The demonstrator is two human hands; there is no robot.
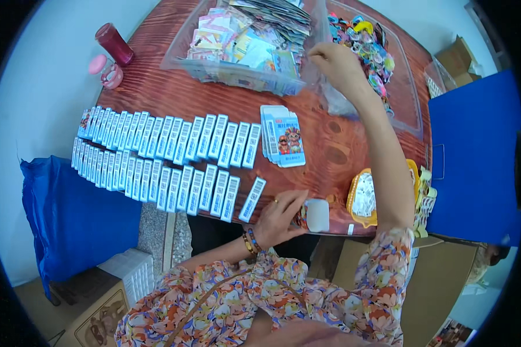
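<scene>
At the table's near edge my left hand (281, 218) grips a small open box, its pale flap (318, 215) sticking out to the right. The box's contents are mostly hidden by my fingers. My right hand (334, 62) is stretched far forward to the right wall of a clear plastic bin (237, 78) full of colourful cards (255, 49). Its fingers are pinched together; anything between them is too small to make out. Below that hand lies a crumpled clear plastic bag (337, 103). Left of my left hand, small white-and-blue boxes (182, 188) stand in two long rows.
A stack of flat printed boxes (283, 139) lies mid-table. Colourful trinkets (373, 55) fill a clear tray at the far right. A yellow basket (362, 199) holds silvery packets by my right forearm. A red tumbler (114, 44) and a pink-lidded jar (107, 72) stand far left.
</scene>
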